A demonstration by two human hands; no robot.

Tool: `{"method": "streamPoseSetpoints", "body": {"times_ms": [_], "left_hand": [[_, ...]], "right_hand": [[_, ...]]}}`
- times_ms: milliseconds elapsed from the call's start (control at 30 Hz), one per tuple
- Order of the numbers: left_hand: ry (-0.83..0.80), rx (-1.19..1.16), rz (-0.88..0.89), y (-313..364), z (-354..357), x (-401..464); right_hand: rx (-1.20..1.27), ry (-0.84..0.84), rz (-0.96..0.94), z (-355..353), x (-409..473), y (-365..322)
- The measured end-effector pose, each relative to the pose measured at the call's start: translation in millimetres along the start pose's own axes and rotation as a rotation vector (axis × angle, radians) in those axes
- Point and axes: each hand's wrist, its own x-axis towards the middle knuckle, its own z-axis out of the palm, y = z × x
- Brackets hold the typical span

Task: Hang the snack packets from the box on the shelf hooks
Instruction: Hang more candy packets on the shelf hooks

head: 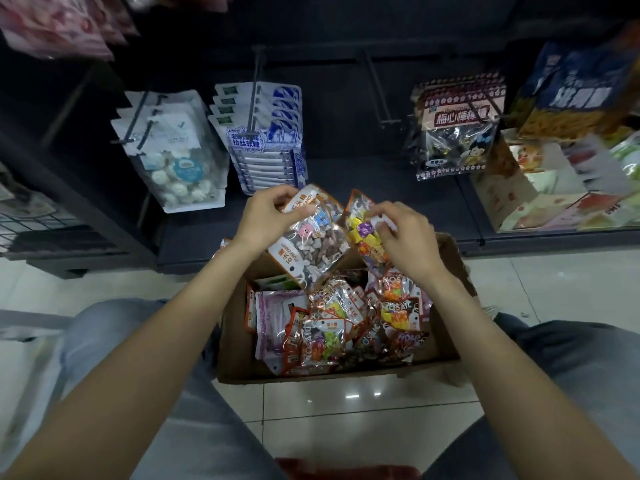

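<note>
A cardboard box (pixel 239 344) stands on the floor between my knees, filled with several shiny snack packets (pixel 332 327). Above its far edge, my left hand (pixel 266 216) pinches the top of a clear packet of grey and brown stone candy (pixel 311 247). My right hand (pixel 403 237) grips a packet of bright yellow and purple candies (pixel 363 233) right beside it. The two packets touch. An empty shelf hook (pixel 379 88) juts out above the box, between the hung packets.
On the dark shelf hang white marshmallow bags (pixel 173 157), blue-and-white candy packs (pixel 266 133) and dark plum-lollipop bags (pixel 457 133). A blue and orange bag (pixel 575 91) and boxed goods (pixel 554 188) fill the right. A wire rack (pixel 41 223) stands left. The floor is pale tile.
</note>
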Motion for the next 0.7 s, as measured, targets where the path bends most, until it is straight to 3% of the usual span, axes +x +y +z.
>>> {"method": "streamPoseSetpoints", "body": {"times_ms": [333,500,700], "left_hand": [[-0.171,-0.072,0.053,16.9,25.1,-8.4],[-0.126,-0.145,-0.022,12.1,27.1,-6.1],[-0.071,-0.123,-0.069,20.6,18.6,6.8]], "right_hand": [[-0.061,-0.15,0.021,17.5,-0.7,-10.7],[0.119,-0.012,0.084,14.6,-7.8,7.1],[-0.002,-0.042,0.1,-0.4,-8.9,22.6]]}}
